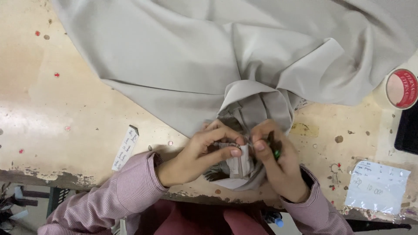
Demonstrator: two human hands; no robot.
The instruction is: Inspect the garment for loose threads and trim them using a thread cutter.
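Worn table [65, 113], grey garment [196, 56] bunched between left hand [204, 152] and right hand [274, 161], both pinching it.

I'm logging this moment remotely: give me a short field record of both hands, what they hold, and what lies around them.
left hand: pinches a folded edge of the grey garment
right hand: pinches the same edge, with a small dark tool with a green tip between the fingers
garment: spread across the worn tabletop, bunched at the hands
left of hands: paper strip
right edge: red-rimmed tape roll
lower right: taped paper note
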